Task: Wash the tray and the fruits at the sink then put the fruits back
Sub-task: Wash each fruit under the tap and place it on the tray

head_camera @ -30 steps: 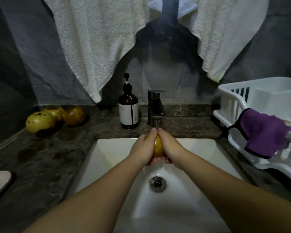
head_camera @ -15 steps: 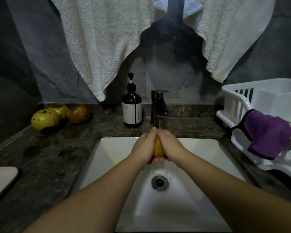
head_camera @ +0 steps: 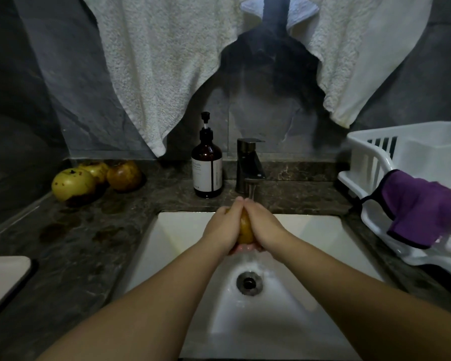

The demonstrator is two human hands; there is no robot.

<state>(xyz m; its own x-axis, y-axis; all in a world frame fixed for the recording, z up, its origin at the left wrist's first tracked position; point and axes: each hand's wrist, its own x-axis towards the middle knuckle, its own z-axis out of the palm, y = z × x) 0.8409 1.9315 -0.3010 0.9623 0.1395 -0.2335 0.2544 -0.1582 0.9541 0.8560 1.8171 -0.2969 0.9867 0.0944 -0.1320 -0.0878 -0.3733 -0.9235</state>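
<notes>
Dark stone wall and dark marbled counter (head_camera: 71,246) frame a white sink (head_camera: 182,230) seen from above. One yellow-brown fruit (head_camera: 246,227) sits over the basin, directly below the spout of the faucet (head_camera: 249,165), enclosed between the left hand (head_camera: 223,226) and the right hand (head_camera: 264,226); both palms are pressed against its sides, fingertips meeting over its top, so only a narrow strip of skin shows. Water appears to run off beneath the hands toward the drain (head_camera: 249,282). The step in hand is judged to be the rinsing of a single fruit. Three more fruits (head_camera: 73,183) lie grouped at the back left of the counter, well apart from the sink; whether they are already washed cannot be told. A brown pump bottle (head_camera: 207,170) stands just left of the faucet. At right, a white dish rack (head_camera: 370,165) carries a purple cloth (head_camera: 422,207) over its rim; at lower left, a pale flat edge (head_camera: 3,277) may be the tray, though too little shows to be sure. White towels (head_camera: 162,61) hang above. The next move likely calls for lifting the wet, slippery fruit clear with a firm grip and setting it somewhere clean before taking another.
</notes>
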